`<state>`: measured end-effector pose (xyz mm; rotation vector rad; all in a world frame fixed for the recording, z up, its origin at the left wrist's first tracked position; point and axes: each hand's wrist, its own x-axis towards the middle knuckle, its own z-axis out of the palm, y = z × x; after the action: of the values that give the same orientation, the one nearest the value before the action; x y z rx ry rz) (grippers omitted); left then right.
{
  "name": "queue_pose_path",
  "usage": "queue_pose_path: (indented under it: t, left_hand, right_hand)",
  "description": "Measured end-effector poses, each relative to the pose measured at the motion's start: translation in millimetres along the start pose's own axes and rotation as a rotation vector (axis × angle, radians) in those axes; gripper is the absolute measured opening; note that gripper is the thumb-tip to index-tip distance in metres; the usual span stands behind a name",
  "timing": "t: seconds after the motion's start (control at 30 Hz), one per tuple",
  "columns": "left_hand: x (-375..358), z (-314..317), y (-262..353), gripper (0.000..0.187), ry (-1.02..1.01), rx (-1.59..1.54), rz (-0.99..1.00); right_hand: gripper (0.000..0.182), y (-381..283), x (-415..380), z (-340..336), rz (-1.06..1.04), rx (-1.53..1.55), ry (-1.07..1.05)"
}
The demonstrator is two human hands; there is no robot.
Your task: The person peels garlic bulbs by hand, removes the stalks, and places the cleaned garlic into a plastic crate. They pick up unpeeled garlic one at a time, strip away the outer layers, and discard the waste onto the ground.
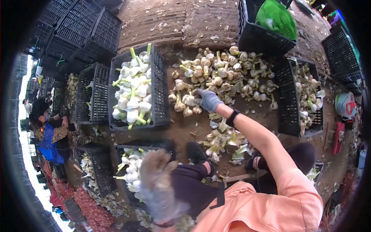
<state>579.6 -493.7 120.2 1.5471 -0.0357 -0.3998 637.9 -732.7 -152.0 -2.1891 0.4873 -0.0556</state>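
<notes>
My right hand (209, 100), in a grey glove, reaches onto the left part of a pile of unpeeled garlic bulbs (228, 71) on the ground. Its fingertips touch bulbs there, and whether they grip one is hard to make out. Smeared by motion, my left hand (160, 189), also gloved, is over the right side of a lower black crate (156, 145) holding white garlic. Its fingers are too blurred to read. A tall black crate (157, 89) full of clean white bulbs with green stems stands left of the pile. Peelings (220, 143) lie between my feet.
A co-worker (50, 135) sits at the far left. Stacked black crates (77, 23) stand behind. A crate with a green basket (275, 19) is at the top right, a crate of garlic (290, 96) to the right, a white bucket (345, 105) and a red object (339, 137) beyond.
</notes>
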Motion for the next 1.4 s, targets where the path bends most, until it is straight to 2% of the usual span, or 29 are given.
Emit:
queue_pose_path:
  t: [0.03,0.1,0.17,0.2,0.23,0.27,0.3,0.33,0.37,0.43,0.5,0.53,0.57,0.6,0.63,0.7,0.73,0.77,0.83,0.87,0.9,1.0,1.03,1.1,1.17,1.3,1.37,1.4]
  left_hand:
    - [-2,20,0,0.071,-0.016,-0.063,-0.065]
    - [5,44,-36,0.065,-0.058,-0.17,-0.038]
    - [17,67,-79,0.052,-0.007,-0.274,-0.178]
    - [22,74,-88,0.047,-0.087,-0.38,-0.315]
    - [27,82,-96,0.043,-0.174,-0.483,-0.453]
    - [30,95,-100,0.036,-0.237,-0.624,-0.465]
    - [23,99,-100,0.036,-0.253,-0.628,-0.466]
    - [17,102,-99,0.033,-0.317,-0.649,-0.415]
    - [12,105,-94,0.031,-0.38,-0.665,-0.365]
    - [5,104,-101,0.034,-0.438,-0.731,-0.425]
    - [-3,106,-100,0.041,-0.539,-0.812,-0.408]
    - [-4,105,-104,0.052,-0.535,-0.817,-0.442]
    - [-6,103,-103,0.052,-0.539,-0.814,-0.441]
    - [-7,99,-101,0.055,-0.574,-0.696,-0.36]
    - [-6,96,-99,0.058,-0.606,-0.578,-0.278]
    - [-5,95,-87,0.062,-0.67,-0.539,-0.257]
    - [-6,97,-81,0.063,-0.678,-0.436,-0.219]
    - [-7,99,-77,0.064,-0.686,-0.334,-0.181]
    - [-7,105,-77,0.063,-0.666,-0.336,-0.117]
    - [-5,108,-79,0.062,-0.683,-0.249,0.001]
    - [-3,109,-79,0.061,-0.695,-0.164,0.119]
    - [-1,114,-77,0.058,-0.701,-0.094,0.159]
    - [0,115,-76,0.058,-0.686,-0.027,0.196]
    - [-1,119,-70,0.057,-0.684,-0.084,0.142]
    - [1,122,-65,0.057,-0.681,-0.142,0.09]
    - [7,125,-60,0.051,-0.71,-0.273,0.009]
    - [7,127,-53,0.047,-0.685,-0.294,-0.077]
    - [10,129,-61,0.044,-0.671,-0.318,-0.09]
  right_hand:
    - [0.036,-15,-19,-21,-0.015,0.118,-0.065]
    - [0.033,-47,-60,-60,-0.093,0.152,-0.068]
    - [0.028,-80,-98,-101,-0.186,0.133,-0.085]
    - [0.025,-85,-110,-114,-0.35,0.074,-0.032]
    - [0.023,-96,-120,-127,-0.422,-0.034,-0.024]
    - [0.023,-99,-131,-135,-0.473,-0.11,0.016]
    - [0.022,-102,-140,-143,-0.527,-0.187,0.054]
    - [0.022,-105,-150,-152,-0.522,-0.198,0.065]
    - [0.022,-107,-161,-160,-0.385,0.016,0.071]
    - [0.021,-109,-177,-173,-0.081,0.33,0.073]
    - [0.025,-101,-184,-184,-0.037,0.433,0.021]
    - [0.027,-95,-186,-190,0.006,0.471,-0.127]
    - [0.03,-88,-188,-197,0.05,0.507,-0.276]
    - [0.035,-82,-194,-204,-0.042,0.257,-0.355]
    - [0.035,-80,-196,-206,-0.045,0.257,-0.352]
    - [0.038,-88,-202,-213,-0.064,0.025,-0.197]
    - [0.037,-90,-201,-213,-0.038,0.162,-0.16]
    - [0.037,-93,-200,-208,-0.035,0.167,-0.154]
    - [0.035,-98,-198,-197,0.048,0.782,-0.139]
    - [0.031,-95,-196,-191,0.071,0.774,-0.127]
    - [0.027,-104,-198,-188,0.022,0.633,0.006]
    - [0.023,-92,-195,-179,0.004,0.608,0.101]
    - [0.022,-92,-197,-183,-0.017,0.51,0.117]
    - [0.02,-92,-198,-188,-0.036,0.411,0.139]
    - [0.017,-89,-198,-190,0.011,0.676,0.126]
    - [0.017,-88,-200,-200,0.01,0.66,0.089]
    - [0.02,-88,-201,-200,-0.117,0.592,0.139]
    - [0.02,-87,-201,-197,-0.117,0.591,0.138]
